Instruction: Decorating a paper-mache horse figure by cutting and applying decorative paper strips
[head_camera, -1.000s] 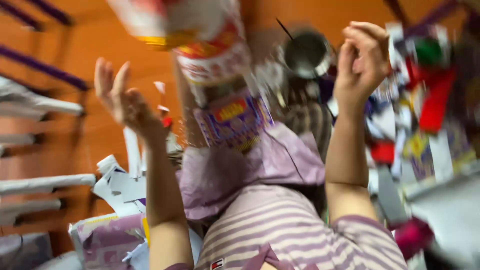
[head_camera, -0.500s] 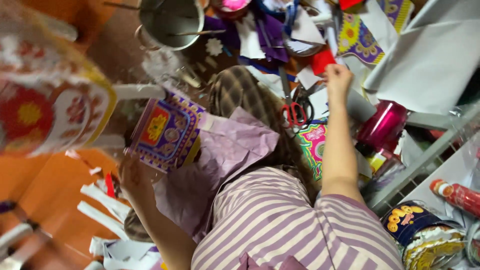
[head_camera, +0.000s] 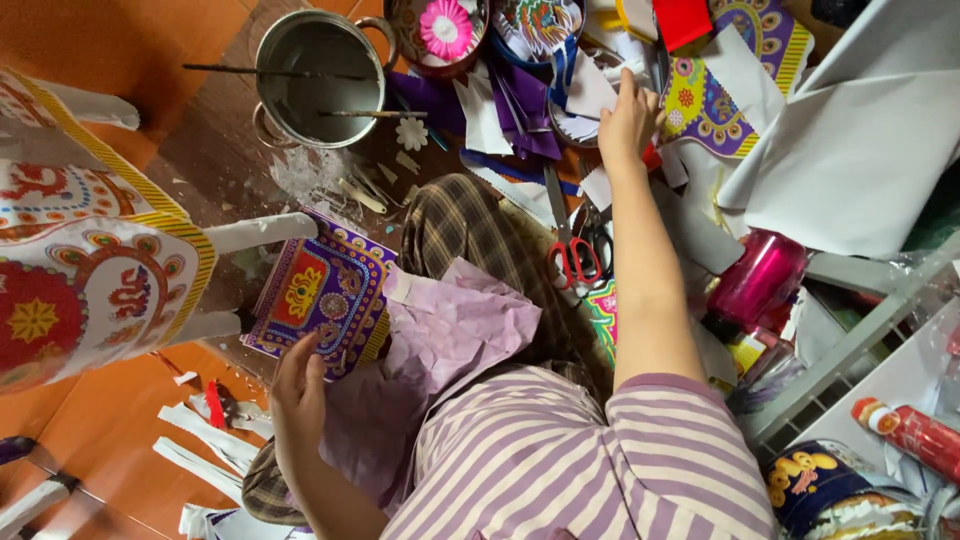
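The person, in a purple-and-white striped shirt, sits on the orange tiled floor amid a litter of paper craft.

The left hand lies low at the left, fingers loosely curled, its fingertips touching the lower edge of a purple square printed paper panel with a red and gold centre. The pictures do not show whether it pinches the panel or only rests on it. The panel lies across the person's lap, beside a crumpled sheet of pale lilac paper that overlaps its right edge and drapes over a plaid-trousered knee.

The right hand reaches out at arm's length to the heap of cut paper at the far side, palm down and fingers bent onto white paper scraps. What it has hold of, if anything, is hidden under the hand.

Red-handled scissors lie on the floor just left of the right forearm, blades pointing away from the person. A round steel pot with two thin sticks laid across its rim stands at the far left. A big white paper figure printed with red and yellow ornaments fills the left edge, its white legs reaching towards the panel. White paper strips lie on the floor near the left elbow. A shiny magenta cylinder stands right of the right arm, below large sheets of white paper.
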